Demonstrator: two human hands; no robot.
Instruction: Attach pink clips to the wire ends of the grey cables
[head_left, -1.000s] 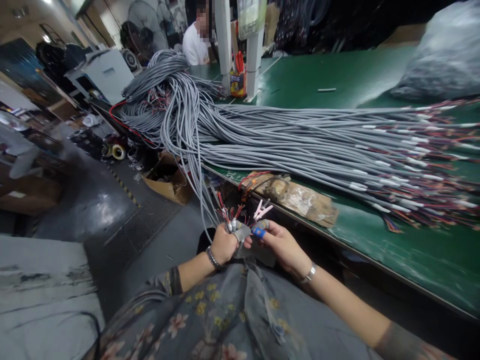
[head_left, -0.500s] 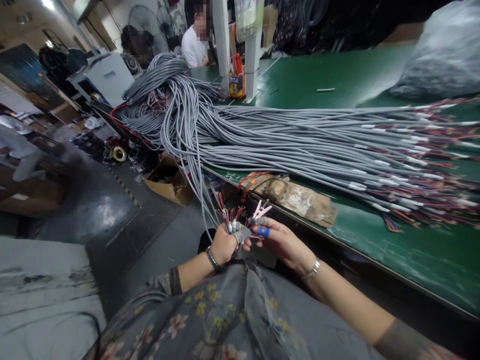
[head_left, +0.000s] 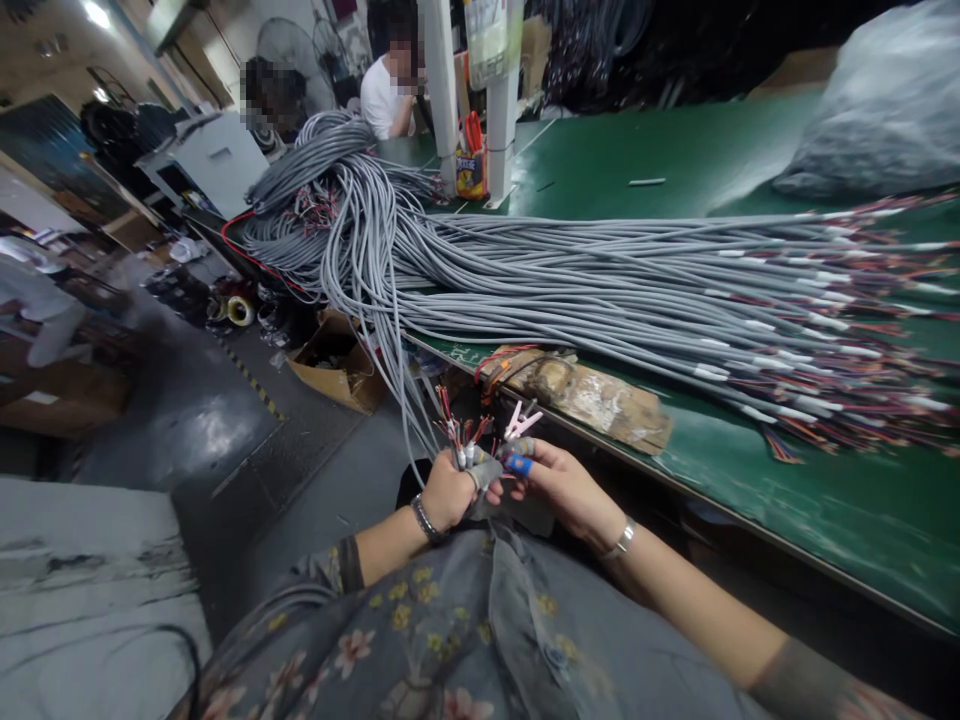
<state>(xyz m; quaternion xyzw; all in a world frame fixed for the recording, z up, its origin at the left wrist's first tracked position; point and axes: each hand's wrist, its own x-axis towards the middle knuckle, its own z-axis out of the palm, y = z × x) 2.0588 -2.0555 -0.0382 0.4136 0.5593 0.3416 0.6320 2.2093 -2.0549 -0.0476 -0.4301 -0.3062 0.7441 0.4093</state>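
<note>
My left hand (head_left: 450,492) is closed around the ends of several grey cables (head_left: 405,390), low in front of my body. Thin, mostly red wires (head_left: 450,415) fan out above its fist from short white sleeves (head_left: 468,454). Close beside it, my right hand (head_left: 559,485) pinches with thumb and forefinger at thin wires between the hands; the fingertips partly hide them. Blue tape wraps one right finger, and grey coverings are on fingers of both hands. Just above the right fingertips a pink clip-like piece (head_left: 519,422) sticks up; how it is held I cannot see.
A large bundle of grey cables (head_left: 540,265) lies along the green table (head_left: 810,500), coloured wire ends to the right. Taped cardboard (head_left: 600,405) sits at the table's edge. An open carton (head_left: 349,385) stands below. A person in white (head_left: 381,100) sits behind a post.
My right hand has shifted very slightly, its blue-taped finger tilting a little. The wires above my left fist have spread slightly. The seated person's arm has risen toward the head.
</note>
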